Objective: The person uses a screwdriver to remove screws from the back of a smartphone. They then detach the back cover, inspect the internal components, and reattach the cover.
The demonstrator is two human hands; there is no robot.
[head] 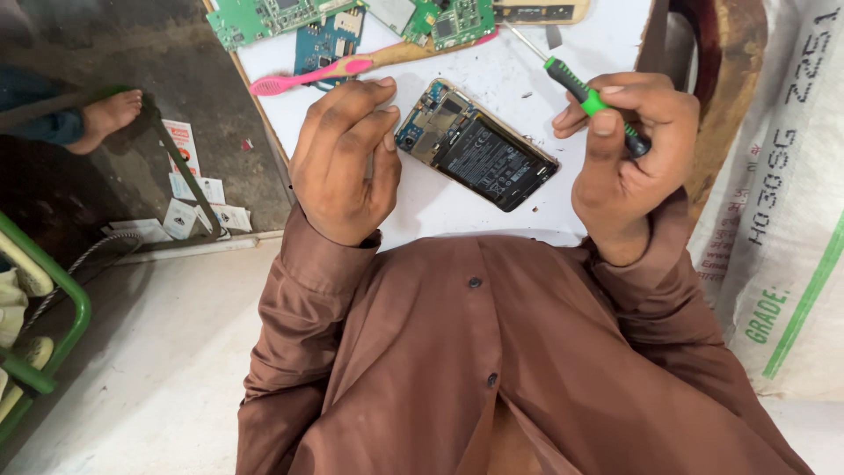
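opened phone point(476, 146) lies flat on white desk point(492, 79), back off, black battery and board bare inside its gold shell | left hand point(343, 158) grip curled, fingertips touching phone's upper corner | right hand point(629, 149) grip clamped on green-black screwdriver point(580, 88), tip up, well apart from phone | pink toothbrush point(308, 77), green circuit boards point(272, 18) beyond

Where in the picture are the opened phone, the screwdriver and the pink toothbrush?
opened phone point(479, 145), head view, on its black battery.
screwdriver point(571, 84), head view, on the green and black handle above the fingers.
pink toothbrush point(308, 77), head view, on the middle of its handle.
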